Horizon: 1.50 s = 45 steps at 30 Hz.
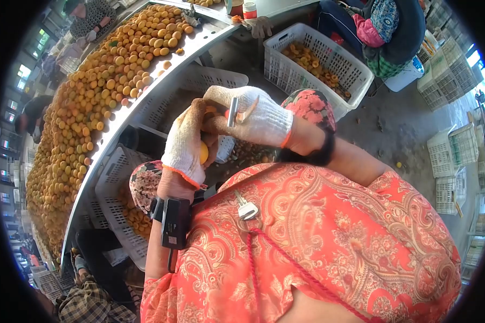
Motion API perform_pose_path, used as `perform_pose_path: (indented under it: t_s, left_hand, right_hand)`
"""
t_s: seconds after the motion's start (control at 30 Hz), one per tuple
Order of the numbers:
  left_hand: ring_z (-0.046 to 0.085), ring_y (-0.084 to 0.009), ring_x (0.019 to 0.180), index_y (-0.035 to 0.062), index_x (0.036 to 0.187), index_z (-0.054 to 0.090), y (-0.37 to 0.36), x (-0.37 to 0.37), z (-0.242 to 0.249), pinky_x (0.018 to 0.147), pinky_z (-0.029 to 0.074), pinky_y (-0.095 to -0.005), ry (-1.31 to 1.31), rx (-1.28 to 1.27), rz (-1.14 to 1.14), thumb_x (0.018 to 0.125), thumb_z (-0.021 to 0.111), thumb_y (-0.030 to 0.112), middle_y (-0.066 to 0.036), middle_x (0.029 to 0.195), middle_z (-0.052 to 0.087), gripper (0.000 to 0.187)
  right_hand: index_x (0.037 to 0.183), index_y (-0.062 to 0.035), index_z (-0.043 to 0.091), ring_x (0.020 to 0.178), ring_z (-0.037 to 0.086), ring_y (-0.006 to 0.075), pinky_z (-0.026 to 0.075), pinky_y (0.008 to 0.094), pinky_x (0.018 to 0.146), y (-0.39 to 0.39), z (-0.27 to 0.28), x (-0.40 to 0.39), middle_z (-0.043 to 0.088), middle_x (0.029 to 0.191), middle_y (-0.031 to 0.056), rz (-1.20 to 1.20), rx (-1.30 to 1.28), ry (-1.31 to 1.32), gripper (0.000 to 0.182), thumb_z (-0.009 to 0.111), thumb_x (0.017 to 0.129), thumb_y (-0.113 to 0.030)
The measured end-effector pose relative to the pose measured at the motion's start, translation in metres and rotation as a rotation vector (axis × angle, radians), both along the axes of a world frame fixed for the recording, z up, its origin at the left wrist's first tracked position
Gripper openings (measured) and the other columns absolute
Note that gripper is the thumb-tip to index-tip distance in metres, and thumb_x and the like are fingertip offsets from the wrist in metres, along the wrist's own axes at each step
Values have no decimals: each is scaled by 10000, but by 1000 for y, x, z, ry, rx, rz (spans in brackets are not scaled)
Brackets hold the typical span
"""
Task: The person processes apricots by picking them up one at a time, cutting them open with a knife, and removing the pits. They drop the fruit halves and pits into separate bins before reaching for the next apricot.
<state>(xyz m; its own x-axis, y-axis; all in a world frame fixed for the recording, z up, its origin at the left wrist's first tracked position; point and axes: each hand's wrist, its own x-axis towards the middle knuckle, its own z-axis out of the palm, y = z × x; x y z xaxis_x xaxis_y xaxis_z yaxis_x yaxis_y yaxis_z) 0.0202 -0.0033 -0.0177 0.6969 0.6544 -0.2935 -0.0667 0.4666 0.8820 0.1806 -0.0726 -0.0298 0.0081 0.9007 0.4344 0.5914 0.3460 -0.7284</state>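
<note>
Both my hands wear white knit gloves with brown-stained fingers and meet in front of my chest. My left hand [184, 137] is closed around fruit; a yellow-orange apricot [203, 153] shows beside its palm. My right hand [248, 114] is closed, its fingertips against the left fingers. From its grip sticks a small hand tool [232, 112] with a silver metal bar; its working end is hidden. Orange fruit flesh shows dimly between the two hands, partly covered by fingers.
A metal table [113, 127] to the left bears a large heap of apricots [64, 124]. White crates stand below: one [355, 75] with cut fruit ahead right, another [109, 180] at my left knee. Co-workers sit around; stacked crates [447, 70] stand at right.
</note>
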Motion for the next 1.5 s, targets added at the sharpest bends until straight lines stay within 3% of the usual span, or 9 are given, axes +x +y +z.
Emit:
perform_pose_path:
  t_s: [0.3, 0.4, 0.5, 0.57, 0.73, 1.1, 1.3, 1.4, 1.5]
  left_hand:
    - [505, -140, 422, 109, 1011, 621, -5, 8, 5, 318, 255, -230, 105, -41, 125, 1006, 525, 429, -54, 704, 623, 334]
    - [468, -62, 438, 102, 944, 615, -7, 7, 5, 317, 256, -205, 26, -57, 87, 991, 576, 444, 10, 676, 588, 347]
    - [528, -145, 433, 113, 1029, 619, -7, 8, 1, 318, 249, -227, 18, -119, 167, 999, 543, 455, -43, 692, 615, 352]
    - [535, -121, 443, 105, 1048, 624, -5, 3, 1, 325, 265, -216, -38, -81, 86, 991, 568, 451, -21, 692, 609, 355]
    - [530, -74, 456, 83, 1093, 630, -2, 8, 5, 342, 297, -197, 47, 49, 136, 997, 573, 424, 8, 703, 604, 360]
    - [505, -68, 449, 73, 1122, 621, -11, 5, 6, 361, 294, -188, -101, 79, 100, 1030, 502, 406, -69, 769, 685, 366]
    - [491, -85, 429, 92, 992, 599, -6, 7, 2, 332, 293, -218, -115, -181, 89, 1027, 503, 408, -51, 716, 648, 332]
    - [489, -99, 412, 85, 928, 596, -3, 10, 2, 320, 299, -231, -9, -94, 148, 1014, 538, 389, -38, 670, 610, 321]
    - [515, -62, 556, 40, 1026, 674, 6, 13, -8, 400, 342, -184, 75, 75, 261, 986, 613, 307, -1, 743, 617, 277]
  right_hand:
    - [996, -69, 623, 721, 672, 382, 532, 439, 611, -3, 4, -10, 651, 718, 159, -182, 107, -97, 267, 648, 893, -315]
    - [1059, -38, 626, 771, 681, 354, 532, 372, 648, -7, 11, -10, 670, 843, 198, -163, 20, -72, 290, 706, 871, -244]
    - [1069, -20, 617, 779, 697, 288, 533, 347, 671, -5, 10, -6, 677, 861, 177, -142, -62, -37, 290, 697, 889, -234]
    - [1007, -38, 619, 798, 678, 357, 534, 391, 677, 0, 3, -4, 664, 814, 188, -158, 14, 86, 337, 713, 869, -331]
    - [1077, 15, 601, 808, 660, 130, 531, 285, 689, -2, 7, -2, 687, 900, 88, -56, -38, 365, 278, 705, 907, -180]
    - [1038, -11, 613, 868, 671, 134, 558, 276, 761, -8, 22, -3, 674, 950, 62, 205, -298, 1081, 197, 672, 942, -173]
    - [1025, -1, 618, 858, 666, 131, 552, 297, 749, 1, 7, 1, 683, 921, 53, 202, -310, 1061, 208, 675, 942, -183]
    - [996, -61, 612, 780, 685, 314, 528, 391, 691, 3, 3, 5, 662, 778, 147, -126, 18, 104, 223, 708, 853, -201]
    - [1066, -52, 628, 782, 709, 221, 549, 318, 690, -2, 14, 0, 700, 849, 128, -247, 53, -116, 290, 757, 850, -196]
